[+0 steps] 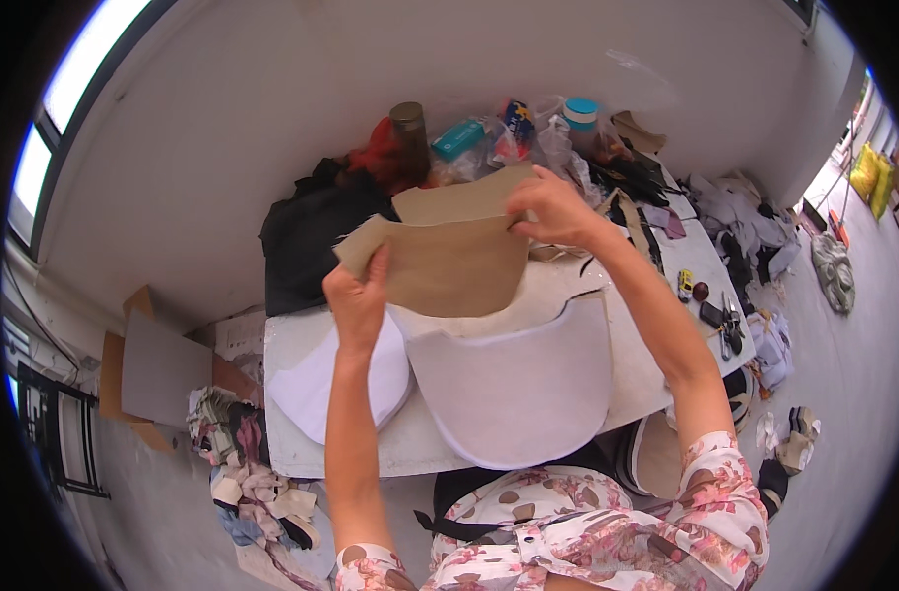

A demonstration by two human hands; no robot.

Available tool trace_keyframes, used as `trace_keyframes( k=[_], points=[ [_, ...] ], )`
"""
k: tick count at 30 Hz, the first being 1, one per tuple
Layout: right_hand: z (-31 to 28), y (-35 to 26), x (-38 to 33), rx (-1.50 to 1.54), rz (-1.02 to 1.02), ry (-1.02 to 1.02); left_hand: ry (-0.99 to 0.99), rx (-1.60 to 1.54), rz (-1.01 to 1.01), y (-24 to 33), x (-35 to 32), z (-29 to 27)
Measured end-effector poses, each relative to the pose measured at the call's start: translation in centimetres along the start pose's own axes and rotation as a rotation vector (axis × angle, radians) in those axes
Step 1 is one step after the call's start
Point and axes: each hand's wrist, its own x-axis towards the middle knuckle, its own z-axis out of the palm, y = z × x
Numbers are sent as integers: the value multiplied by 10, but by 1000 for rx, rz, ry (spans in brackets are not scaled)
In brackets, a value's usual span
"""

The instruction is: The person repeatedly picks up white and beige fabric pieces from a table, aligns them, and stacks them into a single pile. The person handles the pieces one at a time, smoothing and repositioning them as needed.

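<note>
Tan curved fabric piece (449, 261), held aloft

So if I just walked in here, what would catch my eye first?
Probably the tan fabric piece held up in mid-air over the table, the left hand pinching its lower left edge and the right hand its top. Below it lie two white curved panels on the white table, with a cluttered heap of bottles and bags at the far end.

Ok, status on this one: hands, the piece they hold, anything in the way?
Left hand and right hand both gripping the tan cut piece, held up over the table. White curved panel lies below. Nothing between hands and piece.
</note>
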Motion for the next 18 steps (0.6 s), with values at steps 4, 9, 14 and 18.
trace_keyframes(
  k=[4,9,14,18],
  points=[
    [-30,-17,-44,680,349,20,75,-153,-106,14,-17,-24],
    [-38,-59,-86,1029,349,434,62,-506,-310,31,-39,-42],
    [-50,-94,-123,989,409,447,-39,-777,-478,52,-69,-51],
    [-44,-108,-154,1055,510,365,-48,-830,-589,57,-100,-54]
  ],
)
